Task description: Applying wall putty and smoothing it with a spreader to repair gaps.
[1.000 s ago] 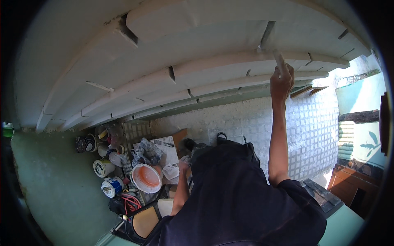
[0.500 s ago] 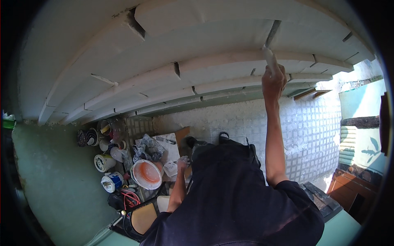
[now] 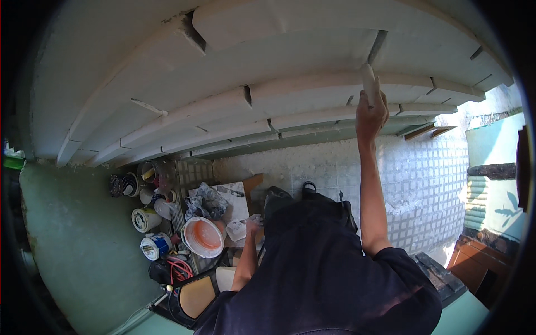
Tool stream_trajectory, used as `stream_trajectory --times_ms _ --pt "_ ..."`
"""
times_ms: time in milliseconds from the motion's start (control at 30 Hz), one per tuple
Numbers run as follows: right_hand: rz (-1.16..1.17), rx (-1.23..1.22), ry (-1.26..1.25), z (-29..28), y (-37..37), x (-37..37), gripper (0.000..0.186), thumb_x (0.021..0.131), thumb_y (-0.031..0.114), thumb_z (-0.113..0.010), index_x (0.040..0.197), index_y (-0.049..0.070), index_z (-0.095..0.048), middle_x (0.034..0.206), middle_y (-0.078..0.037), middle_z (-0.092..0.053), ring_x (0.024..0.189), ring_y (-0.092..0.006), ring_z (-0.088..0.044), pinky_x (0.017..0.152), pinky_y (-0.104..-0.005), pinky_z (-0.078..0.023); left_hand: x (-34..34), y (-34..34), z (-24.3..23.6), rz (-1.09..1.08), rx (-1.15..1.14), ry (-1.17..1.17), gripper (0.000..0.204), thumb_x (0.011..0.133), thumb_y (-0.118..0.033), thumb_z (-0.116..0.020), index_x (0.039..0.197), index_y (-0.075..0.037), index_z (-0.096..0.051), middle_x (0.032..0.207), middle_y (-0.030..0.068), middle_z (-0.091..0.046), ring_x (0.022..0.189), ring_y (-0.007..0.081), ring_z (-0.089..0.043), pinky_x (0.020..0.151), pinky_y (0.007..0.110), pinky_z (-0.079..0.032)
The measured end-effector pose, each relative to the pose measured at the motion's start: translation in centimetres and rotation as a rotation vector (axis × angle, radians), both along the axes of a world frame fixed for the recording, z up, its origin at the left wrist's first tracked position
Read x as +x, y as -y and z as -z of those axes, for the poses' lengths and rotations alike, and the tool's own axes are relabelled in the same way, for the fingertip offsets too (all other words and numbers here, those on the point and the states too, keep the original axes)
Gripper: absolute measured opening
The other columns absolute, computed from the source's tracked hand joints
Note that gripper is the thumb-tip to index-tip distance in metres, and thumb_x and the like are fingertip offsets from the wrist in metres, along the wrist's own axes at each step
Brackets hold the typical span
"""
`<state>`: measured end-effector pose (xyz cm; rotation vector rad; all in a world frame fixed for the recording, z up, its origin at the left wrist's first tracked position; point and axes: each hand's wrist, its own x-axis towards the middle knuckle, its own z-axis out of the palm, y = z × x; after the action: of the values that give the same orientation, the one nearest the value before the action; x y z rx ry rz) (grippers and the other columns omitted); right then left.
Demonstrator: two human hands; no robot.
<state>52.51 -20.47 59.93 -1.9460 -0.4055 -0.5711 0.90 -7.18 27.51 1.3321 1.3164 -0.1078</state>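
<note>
My right hand (image 3: 372,114) is raised at the end of an outstretched arm and closed round a pale, flat, blade-like tool (image 3: 368,82). The tool's upper end meets the white panelled surface (image 3: 312,53), just below a dark slot (image 3: 377,47) in it. My left hand (image 3: 254,224) is low beside my body, next to crumpled pale paper or plastic (image 3: 236,229). Its fingers look bent and whitish; whatever they hold is too small to make out. Left of it stands a white bucket (image 3: 186,239) with orange inside.
Grey plastic bags (image 3: 205,202) lie beside a pale board (image 3: 237,204). Along the green wall (image 3: 84,234) stand a white-lidded tub (image 3: 146,220), a blue-and-white pail (image 3: 155,246) and a red hose (image 3: 180,269). Tiled floor (image 3: 413,184) extends to the right, with a brown wooden piece (image 3: 474,262) at its edge.
The whole view has shifted slightly. My right hand has turned at the wrist, with the tool still in it near the slot. My left hand has moved a little toward my body.
</note>
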Motion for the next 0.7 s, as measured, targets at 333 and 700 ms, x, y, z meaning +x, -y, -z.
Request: stream_trajectory --times_ms 333,700 --pt "-0.377 -0.151 -0.010 -1.7 -8.6 -6.9 0.050 0.077 -0.002 -0.057 0.124 0.017 -0.060 0.095 -0.015 -0.059 0.078 -0.0345 -0.061 0.070 -0.0430 -0.051 -2.7 -1.0 4.8 0.454 0.267 -0.169 0.030 0.088 -0.027 -0.059 0.093 0.002 -0.067 0.086 0.0209 -0.068 0.077 0.0327 -0.066 0.068 0.041 -0.051" --pt "0.046 -0.364 0.053 -0.8 -5.4 -4.1 0.046 0.077 -0.004 -0.056 0.121 0.012 -0.061 0.101 -0.016 -0.055 0.087 -0.0362 -0.060 0.071 -0.0458 -0.049 1.8 -6.3 2.3 0.002 -0.028 0.178 0.028 0.089 -0.024 -0.057 0.108 -0.005 -0.066 0.084 0.0054 -0.069 0.064 0.0138 -0.063 0.054 0.028 -0.049"
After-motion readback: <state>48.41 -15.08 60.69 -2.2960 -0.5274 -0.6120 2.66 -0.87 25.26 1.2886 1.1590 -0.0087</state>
